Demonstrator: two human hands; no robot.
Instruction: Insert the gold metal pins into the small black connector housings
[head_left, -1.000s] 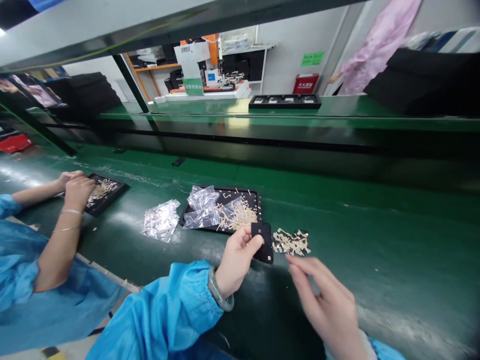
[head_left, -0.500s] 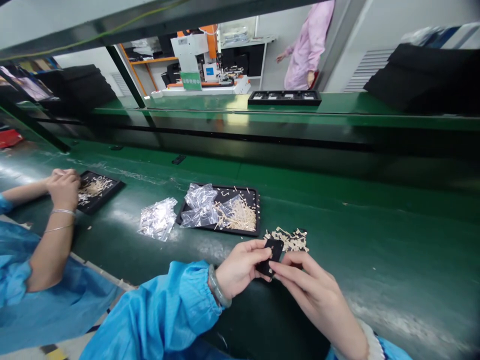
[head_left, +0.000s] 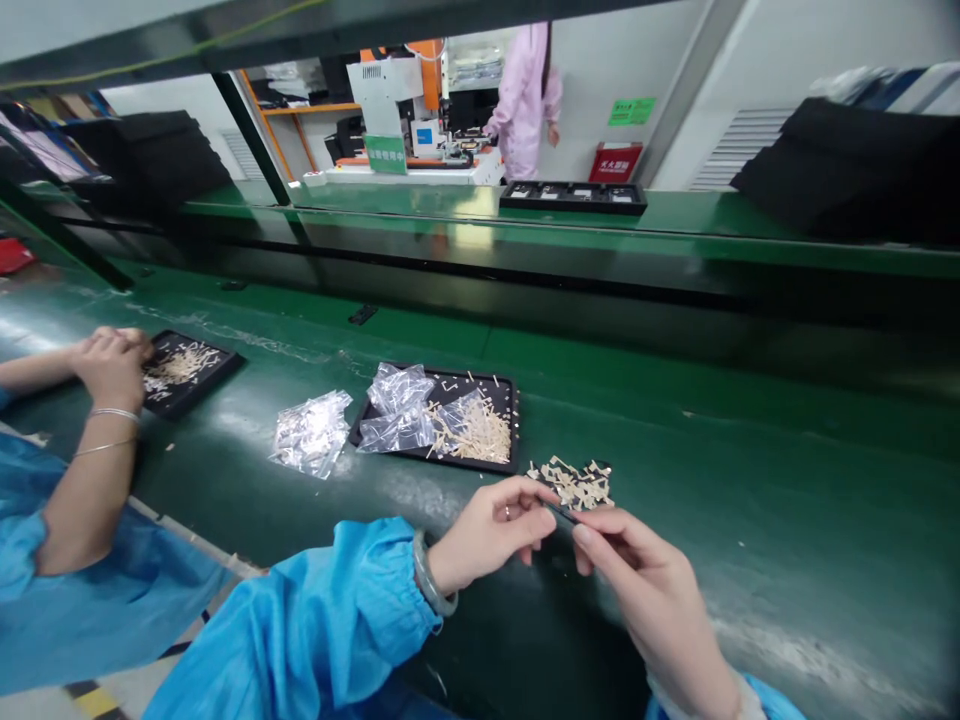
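A thin black plate (head_left: 561,512) is seen nearly edge-on between my two hands. My left hand (head_left: 495,530) pinches its left end between thumb and fingers. The right end is pinched by my right hand (head_left: 645,575). Just beyond the hands lies a pile of small cream pieces (head_left: 574,483) on a dark base. Behind and to the left, a black tray (head_left: 516,400) holds clear plastic bags and a heap of thin cream pieces (head_left: 484,432).
More clear bags (head_left: 311,432) lie left of the tray. At the far left a co-worker's hands (head_left: 112,365) are over another black tray (head_left: 206,378). A raised green shelf (head_left: 420,203) with a compartment tray (head_left: 572,197) runs along the back. A person in pink (head_left: 523,100) stands behind.
The black plate has turned from face-up to nearly edge-on, and my right hand now grips its end. The person in pink has moved left. The co-worker's hands have shifted slightly left in view.
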